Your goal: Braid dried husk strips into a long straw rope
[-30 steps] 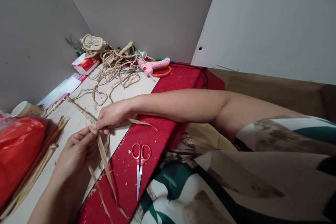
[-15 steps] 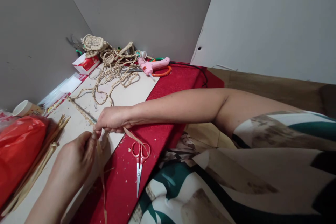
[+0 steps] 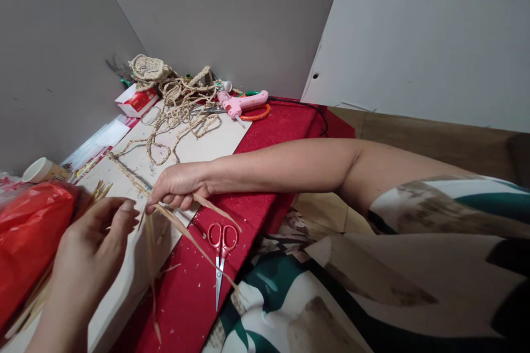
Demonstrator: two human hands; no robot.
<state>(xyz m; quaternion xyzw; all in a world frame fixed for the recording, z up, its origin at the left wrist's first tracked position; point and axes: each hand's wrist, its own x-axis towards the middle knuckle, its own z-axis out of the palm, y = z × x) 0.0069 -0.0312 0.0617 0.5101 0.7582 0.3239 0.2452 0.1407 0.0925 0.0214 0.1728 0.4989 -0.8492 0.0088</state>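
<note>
Head view: braid (image 3: 128, 174) extends beyond right grip (image 3: 174, 185), loose strips (image 3: 150, 245) trailing below.

Garment (image 3: 351, 281): loose fabric, lg. abstract print. Base: off-white, w/ curved teal areas, blk. patches & streaky tan-brn. areas, brush-stroke type. R sleeve (image 3: 439, 207): short, same print, ends above elbow (image 3: 351, 162). R forearm (image 3: 273, 168), R hand (image 3: 176, 186), L forearm (image 3: 62, 314) & L hand (image 3: 93, 251): bare.

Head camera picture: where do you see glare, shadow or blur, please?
All in the head view: the red plastic bag shows shiny highlights; a thin shadow runs along the braided cord; the hanging straw strip below the right hand looks soft-edged; the scissors look fairly sharp.
</note>
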